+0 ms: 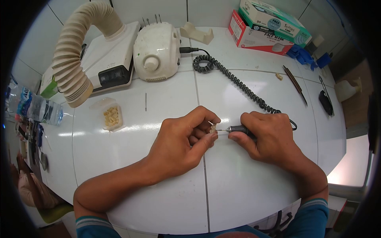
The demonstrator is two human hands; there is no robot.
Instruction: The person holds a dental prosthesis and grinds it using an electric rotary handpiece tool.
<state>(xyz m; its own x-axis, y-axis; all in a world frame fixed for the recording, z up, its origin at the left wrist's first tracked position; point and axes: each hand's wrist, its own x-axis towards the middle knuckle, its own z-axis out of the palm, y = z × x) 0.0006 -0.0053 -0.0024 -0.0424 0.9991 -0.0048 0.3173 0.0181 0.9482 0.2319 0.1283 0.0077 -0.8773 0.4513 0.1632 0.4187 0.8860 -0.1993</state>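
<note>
Between the thumb and fingers of my left hand is a small cream-coloured tooth-like piece. My right hand is wrapped round a dark rotary handpiece with a metal nose. Its thin bit points left and reaches the piece; whether it touches is too small to tell. A coiled black cord runs from behind my right hand to a white control unit with a round knob.
At the left are a ribbed hose, a small box of yellowish pieces, a thin metal bit and water bottles. Mask boxes, a brown-handled tool and a black-handled tool lie right. A person sits far left.
</note>
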